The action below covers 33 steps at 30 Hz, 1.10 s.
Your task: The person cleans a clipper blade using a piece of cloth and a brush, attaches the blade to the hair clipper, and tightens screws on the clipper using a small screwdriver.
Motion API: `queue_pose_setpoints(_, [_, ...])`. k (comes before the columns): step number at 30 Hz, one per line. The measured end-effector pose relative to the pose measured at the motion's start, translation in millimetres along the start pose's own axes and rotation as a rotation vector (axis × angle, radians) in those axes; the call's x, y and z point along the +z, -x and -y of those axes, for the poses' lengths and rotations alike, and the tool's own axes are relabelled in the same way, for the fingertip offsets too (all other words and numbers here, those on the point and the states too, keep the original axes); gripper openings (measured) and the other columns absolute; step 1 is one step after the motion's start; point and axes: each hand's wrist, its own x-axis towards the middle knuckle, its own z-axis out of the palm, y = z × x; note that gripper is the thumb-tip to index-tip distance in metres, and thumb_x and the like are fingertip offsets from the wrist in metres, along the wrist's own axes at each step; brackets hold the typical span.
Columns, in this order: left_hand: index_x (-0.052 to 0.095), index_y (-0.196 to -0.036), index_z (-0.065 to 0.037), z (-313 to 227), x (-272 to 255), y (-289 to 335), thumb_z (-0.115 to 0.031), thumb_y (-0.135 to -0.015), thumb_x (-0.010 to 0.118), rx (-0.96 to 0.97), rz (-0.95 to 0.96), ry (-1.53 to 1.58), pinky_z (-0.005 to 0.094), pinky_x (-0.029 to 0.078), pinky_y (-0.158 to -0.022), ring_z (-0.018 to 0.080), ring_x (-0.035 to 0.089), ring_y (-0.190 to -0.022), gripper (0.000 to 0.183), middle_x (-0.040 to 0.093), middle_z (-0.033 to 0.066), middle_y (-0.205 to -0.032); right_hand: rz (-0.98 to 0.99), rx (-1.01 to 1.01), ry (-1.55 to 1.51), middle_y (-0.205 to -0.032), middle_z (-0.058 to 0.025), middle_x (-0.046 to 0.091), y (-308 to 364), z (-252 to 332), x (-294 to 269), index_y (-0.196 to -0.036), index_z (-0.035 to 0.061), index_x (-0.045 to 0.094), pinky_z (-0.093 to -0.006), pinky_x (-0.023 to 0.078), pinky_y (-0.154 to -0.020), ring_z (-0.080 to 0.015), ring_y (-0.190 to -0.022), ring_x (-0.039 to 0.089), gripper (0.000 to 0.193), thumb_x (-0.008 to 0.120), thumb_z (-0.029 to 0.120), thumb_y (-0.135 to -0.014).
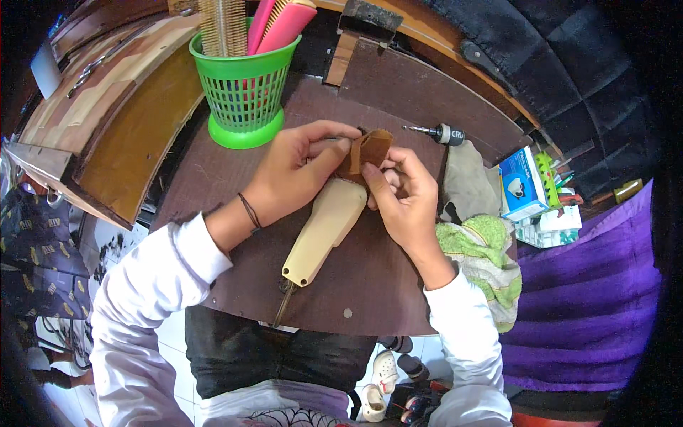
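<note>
Pinching the brown piece (375, 148) at the clipper's (326, 226) far end, our left hand (293, 169) and right hand (407, 193) clamp fingers on its sides; it looks light, bendy, best held there.

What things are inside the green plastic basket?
The green basket holds a tan bristled brush and a pink item rising above its rim. Lower, coloured bits show through slots; the rest is covered.

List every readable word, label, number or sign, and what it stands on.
Dark cylindrical item: pale letters, wording withheld.
Blue-and-white box: lettering, wording withheld.
White-and-green pack: print too small to read.
Dark patterned cloth: marks too small to read.
Cream clipper: no lettering visible.
</note>
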Motion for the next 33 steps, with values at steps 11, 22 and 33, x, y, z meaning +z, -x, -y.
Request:
queue_pose_setpoints(11, [0.065, -0.126, 0.006, -4, -2, -1, -0.006, -0.104, 0.056, -0.044, 0.040, -0.014, 0.0235, 0.054, -0.080, 0.0064, 0.065, -0.093, 0.027, 0.075, 0.0058, -0.103, 0.022, 0.118, -0.185, -0.085, -0.0010, 0.065, -3, -1, -6, -0.103, -0.0010, 0.061, -0.0178, 0.042, -0.052, -0.0006, -0.060, 0.056, 0.014, 0.073, 0.003, -0.097])
queue_pose_setpoints(22, [0.067, -0.122, 0.005, 0, -6, -1, 0.000, -0.096, 0.058, -0.036, 0.112, -0.202, 0.0239, 0.054, -0.081, 0.0069, 0.066, -0.093, 0.028, 0.074, 0.0040, -0.103, 0.198, 0.101, 0.128, -0.081, 0.0042, 0.060, -2, -15, -18, -0.116, -0.0008, 0.063, -0.0199, 0.041, -0.054, -0.0008, -0.062, 0.053, 0.021, 0.072, 0.002, -0.096])
queue_pose_setpoints(33, [0.069, -0.119, 0.004, -12, 2, -1, -0.010, -0.096, 0.074, 0.011, 0.118, -0.289, 0.0235, 0.055, -0.074, 0.0063, 0.068, -0.086, 0.027, 0.076, 0.0045, -0.098, 0.100, 0.183, 0.048, -0.065, 0.0011, 0.061, -4, -2, -15, -0.108, 0.0018, 0.067, -0.0221, 0.039, -0.049, 0.0006, -0.054, 0.051, 0.027, 0.082, 0.009, -0.087])
